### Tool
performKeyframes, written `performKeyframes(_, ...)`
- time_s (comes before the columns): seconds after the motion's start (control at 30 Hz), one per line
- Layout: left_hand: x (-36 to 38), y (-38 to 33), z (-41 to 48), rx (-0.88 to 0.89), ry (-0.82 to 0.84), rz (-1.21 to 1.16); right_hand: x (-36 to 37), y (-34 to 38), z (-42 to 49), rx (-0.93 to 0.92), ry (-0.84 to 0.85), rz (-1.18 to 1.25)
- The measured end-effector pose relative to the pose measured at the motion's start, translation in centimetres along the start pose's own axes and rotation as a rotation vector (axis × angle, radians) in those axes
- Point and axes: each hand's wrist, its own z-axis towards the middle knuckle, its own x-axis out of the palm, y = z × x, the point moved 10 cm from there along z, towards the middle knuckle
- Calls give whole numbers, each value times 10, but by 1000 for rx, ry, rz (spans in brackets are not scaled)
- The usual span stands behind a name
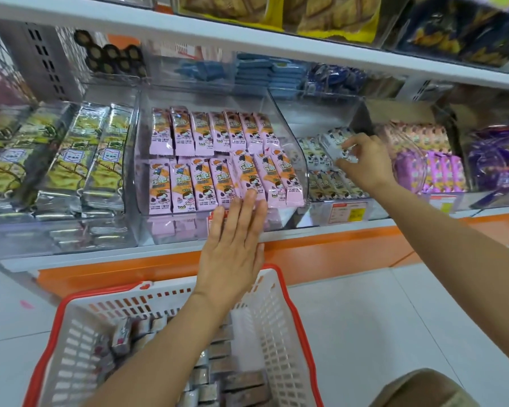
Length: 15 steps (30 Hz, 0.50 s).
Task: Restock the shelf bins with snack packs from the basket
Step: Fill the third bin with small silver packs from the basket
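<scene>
Pale floor tiles [394, 318], an orange base strip [321, 254], a red-and-yellow price label [348, 214].

Clear bins [304, 183] on white shelf [350, 226]

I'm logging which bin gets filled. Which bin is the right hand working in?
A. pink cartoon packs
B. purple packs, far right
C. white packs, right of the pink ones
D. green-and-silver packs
C: the right hand pinches a white pack inside the white-pack bin, while the left hand lies flat against the front of the pink-pack bin.
</scene>
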Motion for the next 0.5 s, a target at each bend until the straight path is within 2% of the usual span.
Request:
performKeyframes(0.13, -15, -3, -5, -19, -41, -127, -28, 56, -63, -185, -48, 289)
performKeyframes(0.27, -15, -6, -43, 46, -22, -193, -17, 125, -150, -415, 92, 451)
performKeyframes(0.33, -2, 5, -72, 40, 74, -196, 14, 139, -187, -449, 195, 487)
performKeyframes(0.5, 51, 46, -137, 17, 434, -129, 136, 132, -269, -402, 518, 426)
